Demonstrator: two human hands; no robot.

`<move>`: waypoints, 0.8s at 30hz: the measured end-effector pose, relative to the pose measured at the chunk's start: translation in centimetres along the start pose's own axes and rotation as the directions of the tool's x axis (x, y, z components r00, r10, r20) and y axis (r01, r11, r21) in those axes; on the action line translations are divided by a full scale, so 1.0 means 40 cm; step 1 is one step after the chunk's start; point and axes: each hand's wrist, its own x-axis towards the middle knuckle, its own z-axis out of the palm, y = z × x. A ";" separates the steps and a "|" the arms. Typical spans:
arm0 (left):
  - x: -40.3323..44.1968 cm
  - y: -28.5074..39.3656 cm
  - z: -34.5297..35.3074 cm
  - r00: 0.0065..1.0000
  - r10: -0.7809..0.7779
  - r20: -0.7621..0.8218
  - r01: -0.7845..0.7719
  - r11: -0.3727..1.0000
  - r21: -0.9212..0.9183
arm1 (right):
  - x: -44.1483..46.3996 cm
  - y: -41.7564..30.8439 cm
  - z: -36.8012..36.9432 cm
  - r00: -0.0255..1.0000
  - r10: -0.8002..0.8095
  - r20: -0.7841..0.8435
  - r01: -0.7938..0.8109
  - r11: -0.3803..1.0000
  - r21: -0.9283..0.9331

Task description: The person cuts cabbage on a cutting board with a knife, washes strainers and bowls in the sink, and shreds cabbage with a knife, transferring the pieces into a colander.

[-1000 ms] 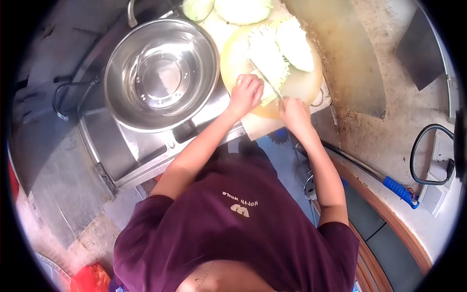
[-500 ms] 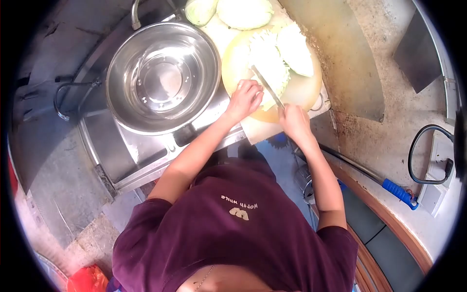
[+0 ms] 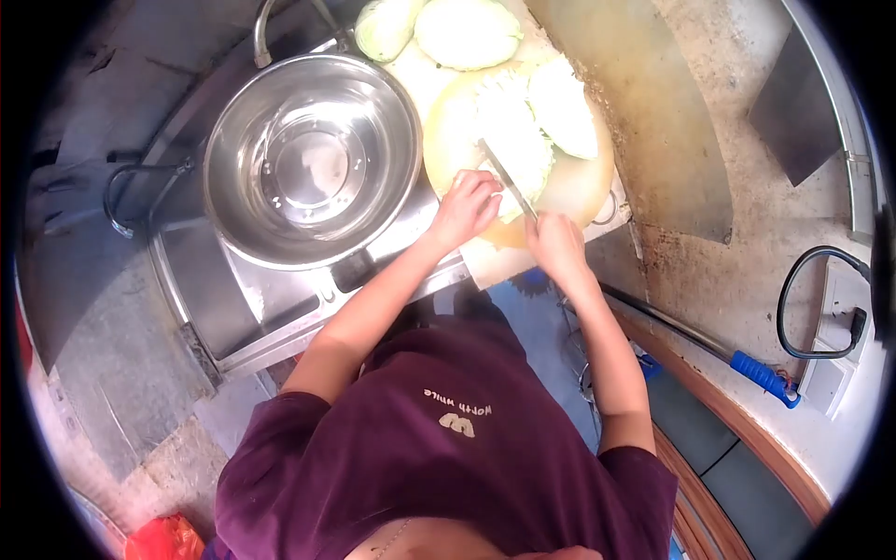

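Note:
On a round yellowish cutting board [image 3: 594, 191] lies a pale, cut cabbage [image 3: 523, 140], washed out by bright light. My right hand [image 3: 557, 246] is closed round the handle of a kitchen knife [image 3: 507, 177], its blade pointing up and left across the cabbage's near end. Just left of the blade, my left hand [image 3: 469, 207] has its fingers bent and pressed on the cabbage's near end; glare hides the exact contact. Another cut cabbage piece [image 3: 563, 107] rests at the board's right side.
A large steel basin [image 3: 224, 187] with a few small pale bits stands left of the board, beside a faucet [image 3: 262, 42]. Two whole cabbages [image 3: 469, 34] [image 3: 386, 28] sit behind the board. A stained wall [image 3: 686, 121] rises at right, with a blue-handled pole [image 3: 763, 380] below.
The knife and both hands have shifted slightly relative to the cabbage, the right hand a little to the left. The whole view has moved slightly, so the counter sits lower.

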 end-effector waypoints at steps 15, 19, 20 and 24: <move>0.006 0.005 -0.020 0.998 -0.032 0.046 0.032 0.999 0.005 | 0.043 0.010 0.014 0.999 0.014 -0.030 -0.012 0.997 0.079; 0.009 -0.012 -0.017 0.998 0.015 0.068 -0.016 1.000 0.023 | -0.046 -0.017 -0.024 0.996 0.074 0.044 -0.074 0.997 -0.003; 0.008 -0.020 -0.017 0.996 0.024 0.080 -0.026 0.999 0.024 | -0.057 -0.019 -0.019 0.995 0.087 0.052 -0.086 0.996 -0.009; 0.008 -0.028 -0.011 0.995 0.021 0.095 -0.020 1.000 -0.007 | 0.017 -0.004 0.070 0.998 0.060 -0.003 -0.060 0.998 0.021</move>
